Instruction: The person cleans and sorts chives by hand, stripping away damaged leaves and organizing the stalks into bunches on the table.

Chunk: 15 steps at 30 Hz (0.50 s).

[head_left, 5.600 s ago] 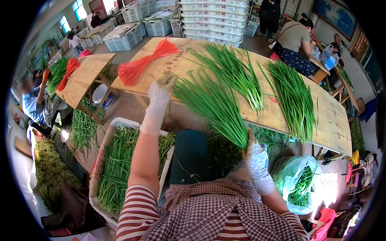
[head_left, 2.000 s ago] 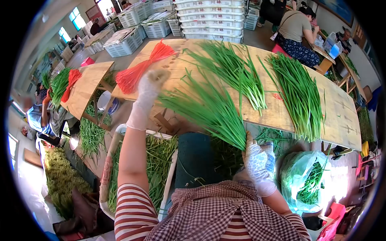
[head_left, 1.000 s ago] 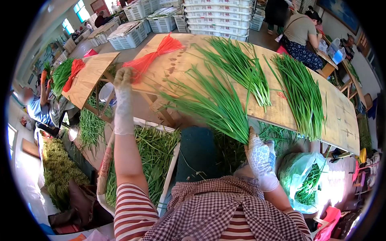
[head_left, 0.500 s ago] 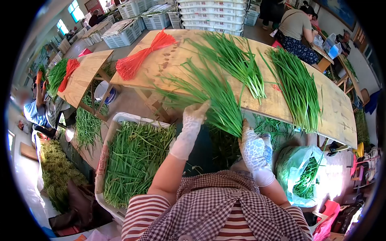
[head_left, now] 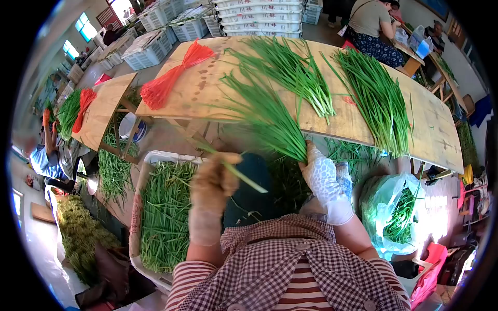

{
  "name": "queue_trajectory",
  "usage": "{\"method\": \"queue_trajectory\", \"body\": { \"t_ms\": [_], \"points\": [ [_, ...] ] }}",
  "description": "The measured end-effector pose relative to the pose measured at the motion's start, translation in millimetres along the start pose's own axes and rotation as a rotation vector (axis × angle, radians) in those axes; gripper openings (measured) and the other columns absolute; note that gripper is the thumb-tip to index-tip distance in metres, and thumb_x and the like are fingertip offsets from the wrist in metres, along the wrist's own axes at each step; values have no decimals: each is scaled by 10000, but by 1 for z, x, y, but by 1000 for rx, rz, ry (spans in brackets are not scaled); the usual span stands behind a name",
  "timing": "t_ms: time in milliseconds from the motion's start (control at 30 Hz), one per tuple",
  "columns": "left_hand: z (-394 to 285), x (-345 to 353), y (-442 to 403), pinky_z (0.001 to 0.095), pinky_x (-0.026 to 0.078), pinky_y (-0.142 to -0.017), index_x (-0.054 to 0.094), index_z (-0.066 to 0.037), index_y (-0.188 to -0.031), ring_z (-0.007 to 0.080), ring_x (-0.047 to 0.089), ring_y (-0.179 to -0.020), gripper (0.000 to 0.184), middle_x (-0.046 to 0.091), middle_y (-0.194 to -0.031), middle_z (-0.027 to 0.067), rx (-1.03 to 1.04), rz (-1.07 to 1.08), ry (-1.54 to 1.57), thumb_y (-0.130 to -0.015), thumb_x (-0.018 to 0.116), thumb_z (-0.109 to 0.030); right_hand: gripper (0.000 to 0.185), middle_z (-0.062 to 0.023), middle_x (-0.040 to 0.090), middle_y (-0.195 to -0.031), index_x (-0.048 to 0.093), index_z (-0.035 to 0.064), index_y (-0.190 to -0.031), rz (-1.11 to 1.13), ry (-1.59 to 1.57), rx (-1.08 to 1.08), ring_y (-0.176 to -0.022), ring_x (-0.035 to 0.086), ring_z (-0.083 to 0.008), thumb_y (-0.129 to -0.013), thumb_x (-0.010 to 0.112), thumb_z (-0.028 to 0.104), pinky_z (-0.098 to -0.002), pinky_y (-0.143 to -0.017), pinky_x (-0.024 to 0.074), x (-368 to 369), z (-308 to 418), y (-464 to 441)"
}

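Note:
My right hand (head_left: 326,173), in a patterned glove, is closed around the base of a bunch of garlic chives (head_left: 280,119), whose leaf tips fan out over the table's near edge. My left hand (head_left: 215,179), gloved and blurred by motion, is over the right side of the crate, apart from the bunch. A loose chive stalk (head_left: 246,178) sticks out of its closed fingers, pale end to the right. Two more chive piles lie on the table: one in the middle (head_left: 298,72) and a larger one (head_left: 376,103) to its right.
The wooden table (head_left: 181,98) bears a bundle of red ties (head_left: 176,75) at its left. A white crate (head_left: 136,228) full of green leaves stands at my left, a plastic bag of greens (head_left: 399,217) at my right. Other people sit at tables nearby.
My left hand has moved from the bunch down and left, carrying a loose stalk away. The right hand still holds the bunch, slightly shifted left in view.

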<state>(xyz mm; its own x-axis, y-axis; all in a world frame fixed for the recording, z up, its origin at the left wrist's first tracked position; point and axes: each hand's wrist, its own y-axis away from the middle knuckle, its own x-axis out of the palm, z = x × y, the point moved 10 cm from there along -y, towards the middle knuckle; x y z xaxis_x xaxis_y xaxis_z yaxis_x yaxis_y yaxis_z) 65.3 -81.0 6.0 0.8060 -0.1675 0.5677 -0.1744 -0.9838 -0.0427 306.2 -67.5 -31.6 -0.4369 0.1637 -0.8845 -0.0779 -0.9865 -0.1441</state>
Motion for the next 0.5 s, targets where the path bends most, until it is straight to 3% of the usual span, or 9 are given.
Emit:
{"method": "queue_trajectory", "body": {
  "t_ms": [100, 233, 267, 400, 500],
  "points": [
    [94, 5, -2, 223, 321, -429, 651, -28, -984, 98, 432, -481, 396, 528, -615, 12, -331, 12, -145, -976, 451, -371, 524, -271, 639, -978, 487, -3, -1262, 108, -249, 15, -900, 628, -425, -815, 677, 194, -452, -718, 523, 16, -2, -5],
    [123, 26, -14, 215, 343, -458, 643, -42, -976, 99, 452, -479, 380, 542, -614, 6, -352, 90, -145, -990, 432, -357, 517, -212, 665, -1031, 500, -15, -1248, 427, -587, 337, -970, 654, -319, -849, 677, 262, -381, -818, 506, 37, -4, 0],
    [129, 26, -15, 219, 343, -466, 640, -40, -971, 103, 457, -483, 381, 540, -610, 4, -384, 86, -186, -993, 430, -358, 568, -281, 655, -942, 486, -14, -1228, 286, -527, 147, -902, 662, -389, -840, 652, 365, -432, -786, 522, 41, -9, -8],
    [149, 21, -20, 194, 345, -439, 638, -51, -975, 78, 470, -452, 313, 563, -595, -2, -385, 45, -308, -976, 506, -335, 584, -296, 632, -1025, 484, -12, -1245, 336, -526, 188, -982, 634, -395, -866, 601, 416, -423, -835, 498, 31, -2, -6],
    [148, 21, -19, 177, 336, -412, 632, -48, -1002, 60, 456, -428, 293, 565, -577, -4, -318, -21, -267, -976, 523, -319, 488, -200, 649, -1086, 501, -26, -1264, 360, -569, 249, -1018, 623, -252, -898, 629, 270, -343, -874, 472, 32, 0, -2]
  ]
}}
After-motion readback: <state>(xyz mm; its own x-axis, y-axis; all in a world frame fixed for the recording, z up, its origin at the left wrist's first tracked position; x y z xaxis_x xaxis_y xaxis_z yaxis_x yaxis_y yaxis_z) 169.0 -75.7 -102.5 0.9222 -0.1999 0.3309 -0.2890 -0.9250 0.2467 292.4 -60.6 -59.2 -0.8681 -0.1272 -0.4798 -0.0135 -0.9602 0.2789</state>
